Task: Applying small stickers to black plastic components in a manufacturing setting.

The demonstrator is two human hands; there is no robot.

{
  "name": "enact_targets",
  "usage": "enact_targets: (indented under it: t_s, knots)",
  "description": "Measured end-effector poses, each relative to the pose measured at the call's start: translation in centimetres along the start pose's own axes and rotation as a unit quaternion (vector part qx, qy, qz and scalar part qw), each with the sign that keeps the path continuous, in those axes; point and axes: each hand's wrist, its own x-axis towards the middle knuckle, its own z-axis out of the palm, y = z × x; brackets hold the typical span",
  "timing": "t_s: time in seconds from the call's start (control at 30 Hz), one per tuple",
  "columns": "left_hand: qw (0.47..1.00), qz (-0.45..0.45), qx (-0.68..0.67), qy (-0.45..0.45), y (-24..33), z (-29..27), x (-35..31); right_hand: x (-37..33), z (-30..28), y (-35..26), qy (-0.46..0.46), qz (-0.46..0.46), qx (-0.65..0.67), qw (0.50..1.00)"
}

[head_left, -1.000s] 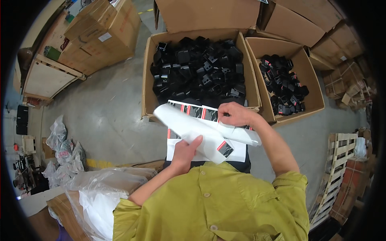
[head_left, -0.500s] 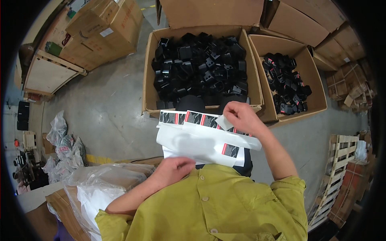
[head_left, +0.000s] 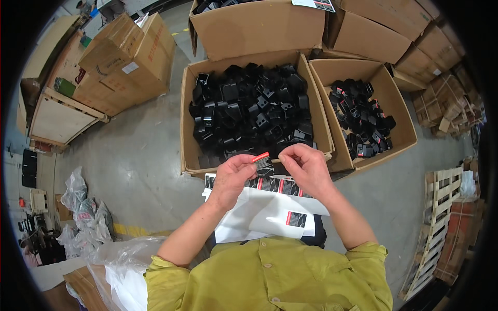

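Observation:
A black label with a red strip point(head_left: 262, 161) is pinched between the thumb and fingers of my left hand point(head_left: 231, 179), above my lap. Just to its right, my right hand point(head_left: 307, 168) has its thumb and forefinger closed together near the label's edge; whether they grip anything is too small to tell. Under both hands, white label sheets point(head_left: 249, 210) lie across my lap, with a row of black and red labels along the far edge and one single label point(head_left: 296, 219) lower right. My hands partly cover that row.
Ahead stands an open carton point(head_left: 185, 119) full of black plastic parts point(head_left: 254, 109). A smaller carton point(head_left: 404, 109) to its right holds black parts, some with red marks. Plastic bags point(head_left: 80, 207) lie on the floor at left; a wooden pallet point(head_left: 433, 223) leans at right.
My left hand has risen from the near edge of the sheets and now holds a label. My right hand has moved slightly nearer, opposite it. The view has tilted up.

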Motion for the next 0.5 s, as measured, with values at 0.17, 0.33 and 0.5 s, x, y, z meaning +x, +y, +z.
enact_targets:
  t_s: [0.17, 0.33, 0.5]
  knots:
    - [1.000, -0.002, 0.006, -0.013, 0.8, -0.9, 1.4, 2.1, 0.6, 1.0, -0.114, 0.088, 0.028, 0.989]
    - [0.999, 0.006, 0.033, -0.024, 0.3, -2.2, 3.5, 4.2, 2.1, 1.9, -0.118, 0.047, -0.035, 0.991]
    - [0.879, 0.196, 0.362, 0.239, -1.2, -11.9, 11.3, 4.9, 2.2, 5.7, 0.012, 0.066, 0.039, 0.997]
